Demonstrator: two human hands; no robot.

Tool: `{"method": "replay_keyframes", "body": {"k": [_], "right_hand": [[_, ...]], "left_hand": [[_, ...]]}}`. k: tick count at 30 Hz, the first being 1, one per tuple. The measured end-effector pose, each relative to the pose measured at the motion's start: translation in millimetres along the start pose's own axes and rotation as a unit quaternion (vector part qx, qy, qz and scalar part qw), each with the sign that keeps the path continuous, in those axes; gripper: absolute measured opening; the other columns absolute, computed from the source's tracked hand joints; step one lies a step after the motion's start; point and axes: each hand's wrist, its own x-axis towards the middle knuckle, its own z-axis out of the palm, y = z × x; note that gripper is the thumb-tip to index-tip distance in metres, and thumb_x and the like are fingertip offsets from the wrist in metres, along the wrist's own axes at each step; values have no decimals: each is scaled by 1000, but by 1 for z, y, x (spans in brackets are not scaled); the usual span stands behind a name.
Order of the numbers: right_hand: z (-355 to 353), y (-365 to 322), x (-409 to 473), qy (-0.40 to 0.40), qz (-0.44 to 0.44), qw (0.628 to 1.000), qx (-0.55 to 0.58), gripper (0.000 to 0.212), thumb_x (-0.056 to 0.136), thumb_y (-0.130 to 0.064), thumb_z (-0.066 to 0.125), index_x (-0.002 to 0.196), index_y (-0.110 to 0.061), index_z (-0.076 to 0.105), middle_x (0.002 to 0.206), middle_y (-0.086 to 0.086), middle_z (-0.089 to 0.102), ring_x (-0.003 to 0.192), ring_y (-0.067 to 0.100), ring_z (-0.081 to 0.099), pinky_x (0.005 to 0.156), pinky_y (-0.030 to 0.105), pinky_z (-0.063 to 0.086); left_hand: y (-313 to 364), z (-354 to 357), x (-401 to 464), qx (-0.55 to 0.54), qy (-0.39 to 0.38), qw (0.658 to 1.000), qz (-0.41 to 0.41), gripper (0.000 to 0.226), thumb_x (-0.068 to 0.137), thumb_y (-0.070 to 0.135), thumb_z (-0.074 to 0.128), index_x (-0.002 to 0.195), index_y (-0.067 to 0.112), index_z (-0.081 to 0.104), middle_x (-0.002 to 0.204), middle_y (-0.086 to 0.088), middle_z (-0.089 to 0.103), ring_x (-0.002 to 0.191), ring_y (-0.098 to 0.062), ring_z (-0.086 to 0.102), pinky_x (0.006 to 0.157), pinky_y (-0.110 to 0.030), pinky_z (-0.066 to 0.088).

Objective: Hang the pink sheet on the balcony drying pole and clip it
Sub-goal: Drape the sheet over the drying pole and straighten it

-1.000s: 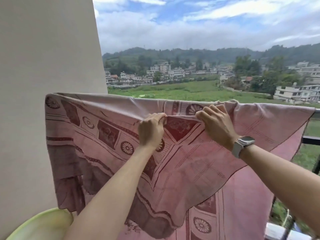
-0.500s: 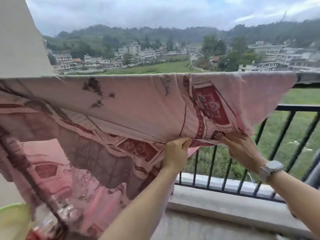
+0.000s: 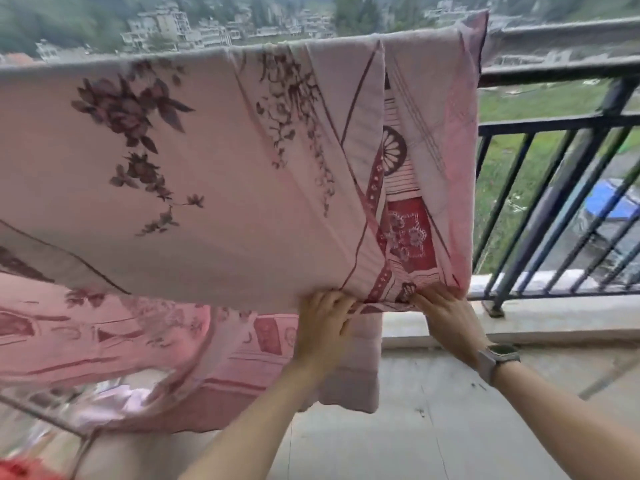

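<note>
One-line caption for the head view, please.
Both hands, left hand and right hand, grip the lower edge of the pink sheet draped over the drying pole.

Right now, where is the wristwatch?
In the head view, lower right: the wristwatch sits on the right wrist, just behind the right hand gripping the pink sheet.

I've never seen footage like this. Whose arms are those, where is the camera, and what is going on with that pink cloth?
There is no machine here: a person wears a wide-angle camera on the head, so you look forward and down along their own arms. The pink sheet is draped over the drying pole on a balcony, just above a black railing. The left hand and the right hand, with a watch on its wrist, each have a grip on the sheet's lower edge. I see no clips on the sheet. Beyond the railing lie fields and a town.
</note>
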Motion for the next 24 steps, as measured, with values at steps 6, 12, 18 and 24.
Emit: {"method": "replay_keyframes", "body": {"k": [6,12,18,24], "right_hand": [[4,-34,13,21,-7,1000,-6,17,70,-6,49,83,-12,58,82,8,61,76,31,57,77,44,37],[-1,-111,69,62,-81,992,73,34,77,-24,45,109,-14,51,106,10,63,100,25,47,89,48,35],[-14,-192,181,117,-151,981,39,73,75,-48,54,137,-20,28,137,10,30,127,29,31,106,60,16],[-46,-244,320,181,-142,973,-8,89,73,-40,67,141,-13,15,147,15,10,137,32,11,105,65,3]], "left_hand": [[-87,-52,-20,232,27,970,-70,82,54,22,81,126,26,41,134,-10,45,125,-26,31,100,-50,23],[-176,-145,3,290,125,942,-115,48,67,13,77,111,16,58,134,-16,49,125,-29,31,100,-58,28],[-235,-216,39,320,67,935,-139,97,71,38,73,144,26,11,154,-16,4,140,-37,1,109,-57,2],[-266,-272,103,283,191,933,-109,105,66,49,71,142,29,2,152,-21,1,140,-36,-3,110,-56,0]]}}
